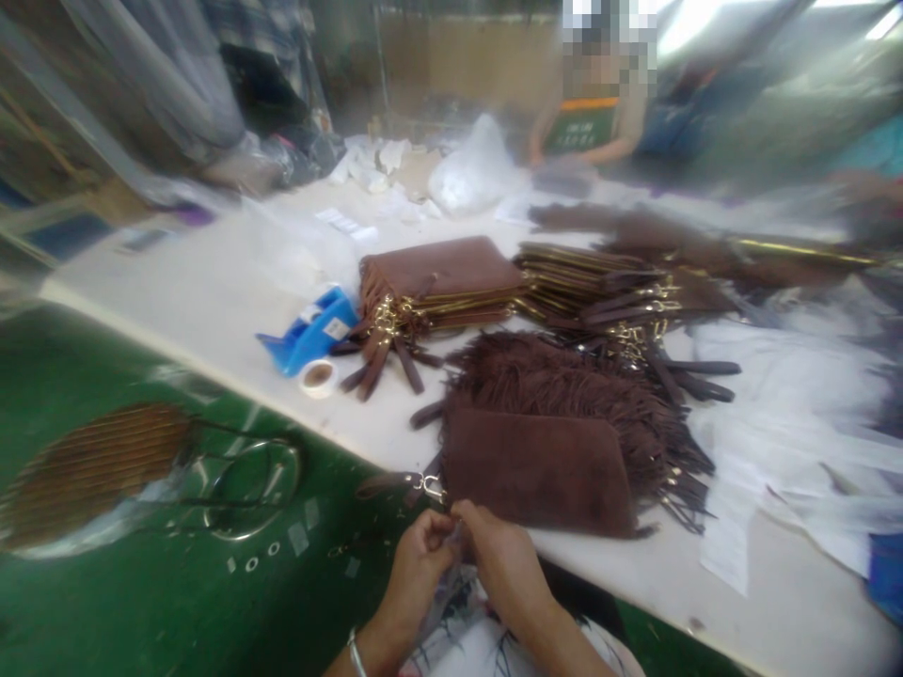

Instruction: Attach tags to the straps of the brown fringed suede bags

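Dark brown rectangular pouch (536, 475): suede-like, matt, with a smooth, faintly mottled face; at its side, a brown leather-like wrist strap (385, 484) bearing a glossy bright metal clasp (432, 486). Dark brown shaggy fringe (564, 376): matt, rough, cut in thin strips. Stacked reddish-brown pouches (444, 268): smoother, leather-like, edged with shiny gold-coloured metal zips (472, 305). Blue angular tape dispenser (303, 334): hard, smooth plastic. White bulky bag (472, 174): thin, crinkled, translucent plastic. White tabletop (176, 291): smooth, matt. Brown oval stool seat (105, 465): ribbed, material uncertain. Green floor (155, 611): smooth, dull sheen.

Left hand (425, 557) curled beside right hand (504, 557)
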Available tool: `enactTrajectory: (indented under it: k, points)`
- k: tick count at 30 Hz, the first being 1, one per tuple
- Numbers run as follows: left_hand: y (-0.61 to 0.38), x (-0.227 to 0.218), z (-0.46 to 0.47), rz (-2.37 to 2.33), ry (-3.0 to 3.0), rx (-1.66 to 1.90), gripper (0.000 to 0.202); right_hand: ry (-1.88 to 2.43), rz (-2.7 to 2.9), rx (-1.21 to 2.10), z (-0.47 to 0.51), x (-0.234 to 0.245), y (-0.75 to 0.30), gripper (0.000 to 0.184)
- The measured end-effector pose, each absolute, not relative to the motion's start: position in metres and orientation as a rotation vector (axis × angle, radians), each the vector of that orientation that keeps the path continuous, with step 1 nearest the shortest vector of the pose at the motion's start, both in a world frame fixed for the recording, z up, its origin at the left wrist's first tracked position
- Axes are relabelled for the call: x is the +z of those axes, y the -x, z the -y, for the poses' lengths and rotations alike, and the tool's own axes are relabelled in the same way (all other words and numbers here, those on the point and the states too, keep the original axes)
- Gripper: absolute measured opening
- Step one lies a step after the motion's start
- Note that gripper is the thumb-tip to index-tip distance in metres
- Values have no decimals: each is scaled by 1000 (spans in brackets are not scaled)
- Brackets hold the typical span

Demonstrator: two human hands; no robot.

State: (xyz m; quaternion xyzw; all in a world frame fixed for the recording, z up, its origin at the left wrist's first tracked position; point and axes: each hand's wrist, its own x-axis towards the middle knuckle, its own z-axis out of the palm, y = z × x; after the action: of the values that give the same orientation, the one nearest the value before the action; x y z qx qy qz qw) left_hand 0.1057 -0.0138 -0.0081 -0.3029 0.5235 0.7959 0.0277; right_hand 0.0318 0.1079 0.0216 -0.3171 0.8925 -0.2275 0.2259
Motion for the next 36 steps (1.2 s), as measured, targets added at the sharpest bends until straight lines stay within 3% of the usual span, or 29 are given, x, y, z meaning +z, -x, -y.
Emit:
enactTrajectory:
  k: [4, 11, 18, 36]
  points:
    - [-107, -9, 14, -1709, 881, 2382, 20, 827, -2445, -629, -107, 21, -29, 38]
    - [-110, -13, 16, -1908, 748, 2258, 30, 763, -2401, -773, -111, 14, -28, 28]
    - [-106, -10, 9, -2165, 875, 2086, 11, 716, -2422, -778, -110, 11, -28, 25]
    - [-109, -21, 10, -1956, 853, 2277, 13, 662, -2337, -828, -110, 15, -22, 15]
